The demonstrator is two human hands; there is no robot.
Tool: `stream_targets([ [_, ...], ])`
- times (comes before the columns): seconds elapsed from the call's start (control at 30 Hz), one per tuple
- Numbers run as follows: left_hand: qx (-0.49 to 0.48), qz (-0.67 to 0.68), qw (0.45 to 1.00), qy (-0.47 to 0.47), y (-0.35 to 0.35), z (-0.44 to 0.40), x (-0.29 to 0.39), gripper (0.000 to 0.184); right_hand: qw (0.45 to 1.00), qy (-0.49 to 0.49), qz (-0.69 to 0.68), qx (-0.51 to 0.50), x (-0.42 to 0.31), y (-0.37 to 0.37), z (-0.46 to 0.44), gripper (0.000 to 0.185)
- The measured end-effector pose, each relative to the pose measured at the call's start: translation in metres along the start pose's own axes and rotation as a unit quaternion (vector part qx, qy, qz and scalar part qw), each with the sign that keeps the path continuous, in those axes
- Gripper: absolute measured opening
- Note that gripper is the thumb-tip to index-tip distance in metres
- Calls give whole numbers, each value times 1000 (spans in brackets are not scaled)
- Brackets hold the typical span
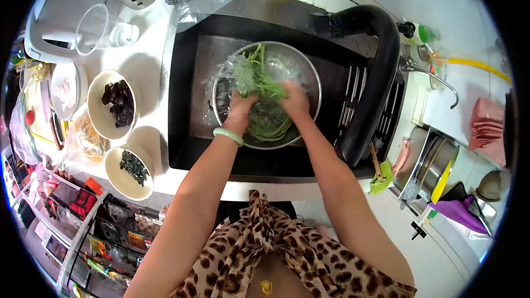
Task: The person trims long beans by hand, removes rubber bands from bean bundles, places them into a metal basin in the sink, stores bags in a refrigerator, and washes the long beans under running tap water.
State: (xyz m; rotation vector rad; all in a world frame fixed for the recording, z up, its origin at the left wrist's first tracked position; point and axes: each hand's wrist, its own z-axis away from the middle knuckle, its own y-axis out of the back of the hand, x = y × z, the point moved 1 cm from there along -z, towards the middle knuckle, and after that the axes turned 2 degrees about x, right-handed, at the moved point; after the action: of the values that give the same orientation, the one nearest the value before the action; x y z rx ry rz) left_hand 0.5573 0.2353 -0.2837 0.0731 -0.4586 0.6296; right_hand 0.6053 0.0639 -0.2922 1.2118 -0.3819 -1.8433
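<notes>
Both hands are in a round metal basin (318, 77) of water, set in a dark sink (185, 105). My left hand (241, 106), with a pale green bangle on its wrist, is closed on a bunch of leafy green vegetables (256, 74). On the right side of the same bunch is my right hand (295, 101), blurred by motion, its fingers seemingly closed round the stems. Water splashes about the greens. More green stems (270, 128) lie under the water at the basin's near side.
Left of the sink stand a bowl of dark pieces resembling wood ear (118, 105), a bowl of dark green shreds (133, 168) and a clear plastic cup (93, 30). A thick black faucet (381, 77) arches over the sink's right side. A green brush (381, 179) rests at the right front.
</notes>
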Motion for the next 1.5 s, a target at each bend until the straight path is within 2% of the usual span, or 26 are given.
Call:
stream_targets([
  [0.03,1,2,1000,-4,0,-1,2,59,1000,4,0,1,-6,-4,0,57],
  [0.1,-10,-58,998,-1,-1,-4,1,60,981,-28,129,140,-17,-22,12,51],
  [0.13,-12,-67,997,-27,-3,-6,-2,60,985,-46,164,7,-26,-31,15,47],
  [0.23,-34,-102,992,65,-1,-9,4,72,992,34,110,-45,0,-18,10,47],
  [0.27,-29,-127,987,93,0,-5,10,75,997,-69,-16,-29,6,-5,0,51],
  [0.3,-25,-126,987,93,3,-4,9,75,997,-67,-17,-32,6,-18,3,51],
  [0.37,-59,-40,995,74,4,-5,6,75,969,-21,141,202,7,-51,14,51],
  [0.4,-59,-41,994,76,4,-6,1,75,992,-61,112,10,-13,-44,19,56],
  [0.5,-66,4,997,46,2,-9,0,67,988,-21,131,-72,-5,-18,9,61],
  [0.53,-67,27,996,48,4,-7,3,60,995,-90,-38,10,-1,-12,5,62],
  [0.57,-68,50,995,49,5,-6,5,54,995,-88,-38,7,-2,-21,7,62],
  [0.63,-71,37,996,47,5,-5,8,54,983,-116,40,136,-14,-38,22,59],
  [0.67,-71,21,996,48,4,-5,8,53,997,-65,41,19,-17,-42,26,57],
  [0.77,-53,39,997,47,6,-22,-5,49,997,-14,54,-49,1,-14,11,56],
  [0.8,-72,-4,996,56,7,-28,-4,49,996,-85,-19,5,7,-6,1,56],
  [0.9,-67,-13,998,8,6,-33,-14,47,991,-70,-32,108,-3,-34,17,59],
  [0.97,-82,-9,996,14,3,-18,-4,45,992,-115,41,30,0,-46,20,64],
  [1.03,-103,3,995,-6,11,-24,-5,40,974,-166,-133,-78,-10,-22,23,69],
  [1.1,-95,18,991,92,14,-23,-1,35,948,-214,-216,-100,-6,3,27,76],
  [1.17,-91,53,991,84,10,5,9,32,952,-223,-204,37,16,11,34,80],
  [1.23,-96,74,989,-82,11,18,7,33,954,-187,-233,31,14,22,42,84],
  [1.3,-49,26,989,-134,10,12,-3,37,986,-38,-146,76,11,22,42,86],
  [1.37,119,-111,961,-224,14,-5,-14,43,982,11,-138,125,24,7,26,90],
  [1.43,148,-129,964,-180,13,-18,-22,50,968,-91,-150,182,12,-12,17,91],
  [1.47,127,-161,964,-168,9,-21,-22,54,964,-174,-138,149,0,-29,15,91],
  [1.5,102,-192,964,-156,1,-18,-18,59,991,-77,-51,99,6,-53,9,86],
])
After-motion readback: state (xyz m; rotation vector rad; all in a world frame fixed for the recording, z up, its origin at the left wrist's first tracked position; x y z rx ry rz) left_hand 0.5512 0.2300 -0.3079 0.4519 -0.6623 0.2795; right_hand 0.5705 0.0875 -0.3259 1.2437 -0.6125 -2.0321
